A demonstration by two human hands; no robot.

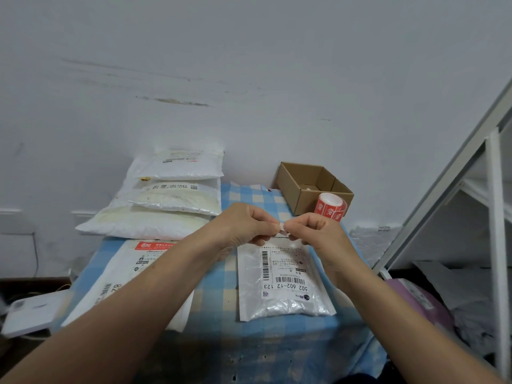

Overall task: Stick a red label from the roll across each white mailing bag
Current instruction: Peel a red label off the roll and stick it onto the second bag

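A white mailing bag (285, 295) with a barcode slip lies flat on the blue checked cloth (213, 300) in front of me. Just above its far edge my left hand (249, 225) and my right hand (313, 228) meet, and both pinch a small pale strip (283, 228) between their fingertips; whether it is a label or backing paper I cannot tell. The roll of red labels (331, 207) stands behind my right hand, against an open cardboard box (313, 187). To the left lies another white bag (122, 275) with a red label (155, 245) across its top, partly under my left forearm.
A stack of three white padded bags (166, 200) leans at the back left against the wall. A white metal shelf frame (496, 217) rises at the right, with purple and grey bundles (415, 297) below it. A white flat device (33, 311) lies on the floor at the left.
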